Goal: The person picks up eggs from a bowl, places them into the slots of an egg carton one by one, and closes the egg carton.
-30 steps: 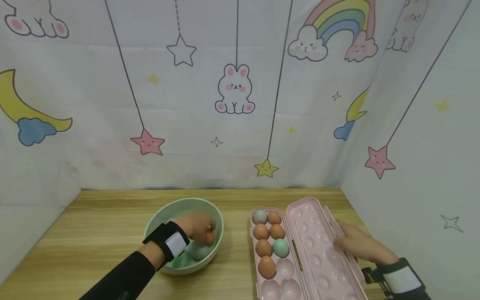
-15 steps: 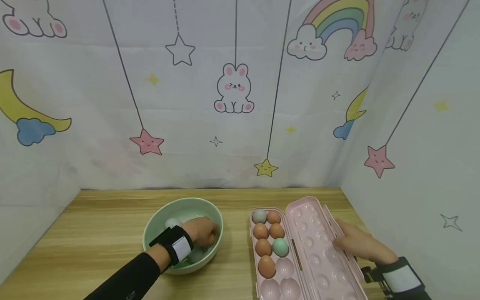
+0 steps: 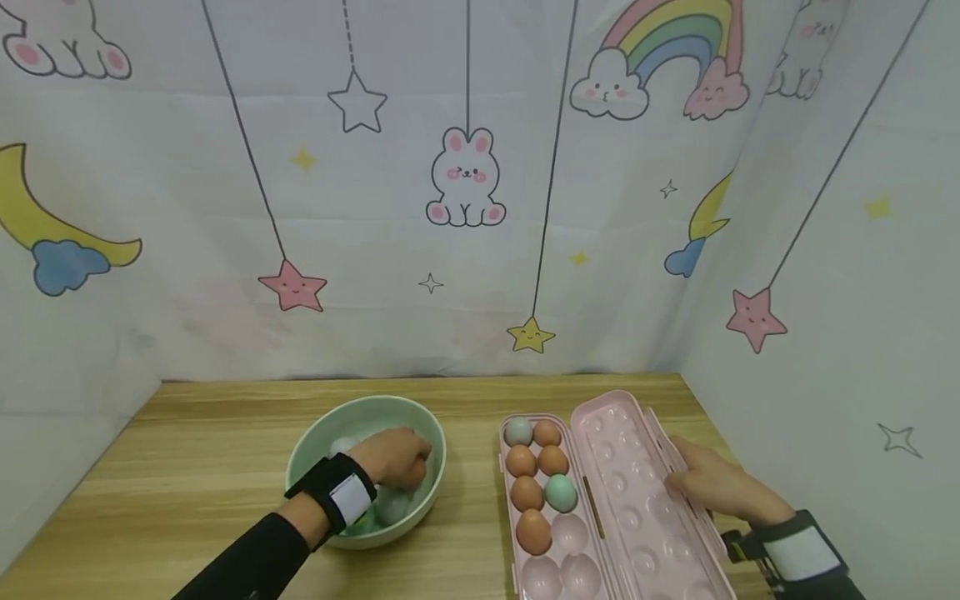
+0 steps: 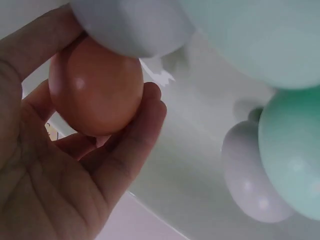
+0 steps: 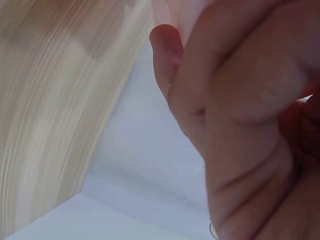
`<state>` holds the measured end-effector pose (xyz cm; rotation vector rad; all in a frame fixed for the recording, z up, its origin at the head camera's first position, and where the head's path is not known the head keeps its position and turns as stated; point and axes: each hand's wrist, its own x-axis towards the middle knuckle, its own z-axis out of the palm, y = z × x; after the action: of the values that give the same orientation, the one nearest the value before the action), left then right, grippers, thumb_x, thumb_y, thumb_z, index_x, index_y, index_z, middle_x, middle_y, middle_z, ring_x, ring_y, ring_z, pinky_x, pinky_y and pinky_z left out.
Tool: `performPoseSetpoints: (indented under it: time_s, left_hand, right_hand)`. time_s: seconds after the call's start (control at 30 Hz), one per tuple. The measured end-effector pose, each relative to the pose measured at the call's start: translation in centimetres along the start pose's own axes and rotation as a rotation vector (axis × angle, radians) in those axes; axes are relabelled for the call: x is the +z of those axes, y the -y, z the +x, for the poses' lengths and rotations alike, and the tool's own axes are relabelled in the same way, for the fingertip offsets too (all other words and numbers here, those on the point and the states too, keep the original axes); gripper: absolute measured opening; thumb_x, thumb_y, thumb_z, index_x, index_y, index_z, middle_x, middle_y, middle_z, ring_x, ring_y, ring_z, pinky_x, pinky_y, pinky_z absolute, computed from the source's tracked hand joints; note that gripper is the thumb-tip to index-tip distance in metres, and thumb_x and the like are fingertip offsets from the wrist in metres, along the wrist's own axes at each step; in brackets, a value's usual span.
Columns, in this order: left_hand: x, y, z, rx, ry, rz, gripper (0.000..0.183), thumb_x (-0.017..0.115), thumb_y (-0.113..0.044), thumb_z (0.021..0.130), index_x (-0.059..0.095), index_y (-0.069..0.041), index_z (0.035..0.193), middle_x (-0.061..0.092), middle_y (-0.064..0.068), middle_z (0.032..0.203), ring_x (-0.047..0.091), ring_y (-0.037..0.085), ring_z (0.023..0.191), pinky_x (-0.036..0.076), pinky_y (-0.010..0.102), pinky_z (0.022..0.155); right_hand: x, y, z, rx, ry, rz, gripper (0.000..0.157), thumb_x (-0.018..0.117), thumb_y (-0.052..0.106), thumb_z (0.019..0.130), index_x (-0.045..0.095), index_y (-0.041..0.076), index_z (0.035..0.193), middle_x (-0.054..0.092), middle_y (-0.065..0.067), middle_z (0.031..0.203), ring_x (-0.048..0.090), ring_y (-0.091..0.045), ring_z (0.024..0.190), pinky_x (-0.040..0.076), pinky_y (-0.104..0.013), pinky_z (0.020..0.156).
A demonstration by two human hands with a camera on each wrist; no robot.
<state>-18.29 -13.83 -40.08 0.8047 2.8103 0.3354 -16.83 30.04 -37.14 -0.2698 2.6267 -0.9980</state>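
Fingers (image 4: 137,142) and thumb of your left hand (image 3: 390,458) pinch a brown egg (image 4: 97,87) down inside the green bowl (image 3: 378,408); a grey egg (image 4: 132,25) overlaps its top in the left wrist view, but whether the two touch cannot be told. Beside your grip, more eggs (image 4: 295,155) in green and grey lie in the bowl. Your right hand (image 3: 723,483) holds the outer edge of the open pink lid (image 3: 630,483), thumb over its inner face. Left of the lid is its egg box (image 3: 570,536), carrying five brown eggs, one grey and one green. Bowl and box stand apart on the wooden table (image 3: 210,467), a printed cloth (image 3: 375,308) behind.
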Motion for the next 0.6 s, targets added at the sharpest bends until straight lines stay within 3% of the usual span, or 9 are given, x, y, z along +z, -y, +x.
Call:
performPoseSetpoints:
  time_s: [0.13, 0.37, 0.6]
  left_hand:
    - [0.0, 0.2, -0.4, -0.030, -0.014, -0.026, 0.006, 0.058, -0.008, 0.076, 0.056, -0.014, 0.076, 0.044, 0.002, 0.074, 0.042, 0.018, 0.071, 0.037, 0.034, 0.060]
    - [-0.2, 0.4, -0.5, -0.038, -0.051, -0.027, 0.018, 0.071, -0.012, 0.071, 0.055, -0.016, 0.079, 0.044, 0.004, 0.078, 0.044, 0.019, 0.071, 0.038, 0.034, 0.058]
    - [-1.8, -0.4, -0.7, -0.035, -0.129, -0.080, 0.020, 0.071, -0.007, 0.071, 0.056, -0.013, 0.083, 0.043, 0.011, 0.089, 0.048, 0.019, 0.064, 0.040, 0.033, 0.055]
  right_hand:
    - [0.1, 0.1, 0.0, -0.010, 0.002, 0.001, 0.067, 0.056, 0.000, 0.080, 0.030, -0.018, 0.140, 0.051, -0.034, 0.122, 0.061, -0.033, 0.090, 0.053, -0.041, 0.063]
    - [0.1, 0.2, -0.1, -0.010, -0.014, -0.006, 0.067, 0.056, -0.001, 0.079, 0.031, -0.019, 0.138, 0.052, -0.033, 0.119, 0.060, -0.032, 0.089, 0.053, -0.041, 0.063]
    - [0.0, 0.3, -0.2, -0.024, -0.015, -0.004, 0.065, 0.056, -0.001, 0.079, 0.031, -0.020, 0.137, 0.052, -0.034, 0.119, 0.060, -0.033, 0.090, 0.053, -0.042, 0.064]
